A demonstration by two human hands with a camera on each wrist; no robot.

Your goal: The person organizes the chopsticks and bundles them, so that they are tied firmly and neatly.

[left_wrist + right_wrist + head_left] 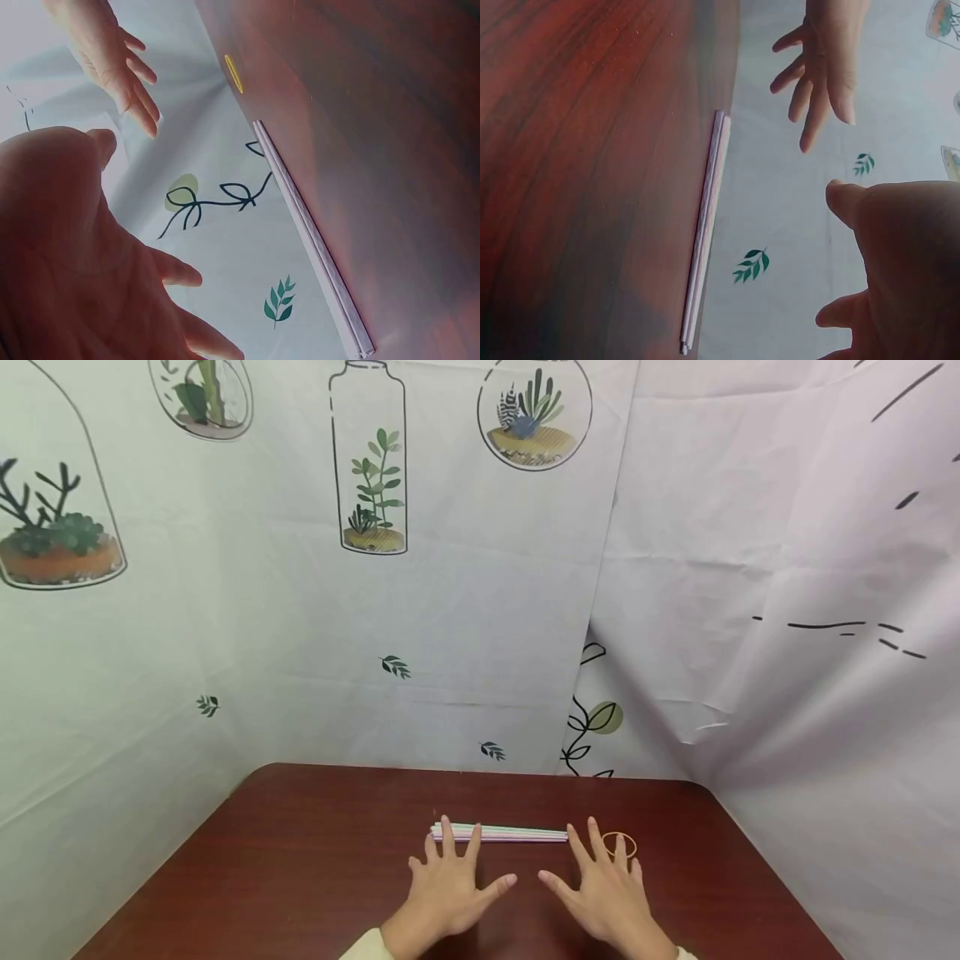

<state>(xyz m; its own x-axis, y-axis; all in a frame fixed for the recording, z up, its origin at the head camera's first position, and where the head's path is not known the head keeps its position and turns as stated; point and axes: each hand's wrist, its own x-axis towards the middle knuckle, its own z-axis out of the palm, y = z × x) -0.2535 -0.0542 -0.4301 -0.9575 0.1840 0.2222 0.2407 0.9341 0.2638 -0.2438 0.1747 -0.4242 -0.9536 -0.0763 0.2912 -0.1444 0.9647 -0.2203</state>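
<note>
1. Landmark: stick bundle (521, 835), lying crosswise on the table (322, 827).
2. My left hand (448, 893): fingers straight, spread wide, holding nothing. Fingertips overlap the bundle's left part in head view; wrist views show a gap.
3. My right hand (606, 897): also spread wide, nothing held, near the bundle's right end.
4. Yellow ring (234, 74): just right of the bundle, apart from it.
5. Step, my read: ready position, pre-grasp. Next move probably calls for lowering one hand and pinching bundle or ring.
6. Edges: table's far edge runs behind the bundle, cloth backdrop (487, 610) beyond. Best room, I judge: left and near side of bundle; ring limits the right.
</note>
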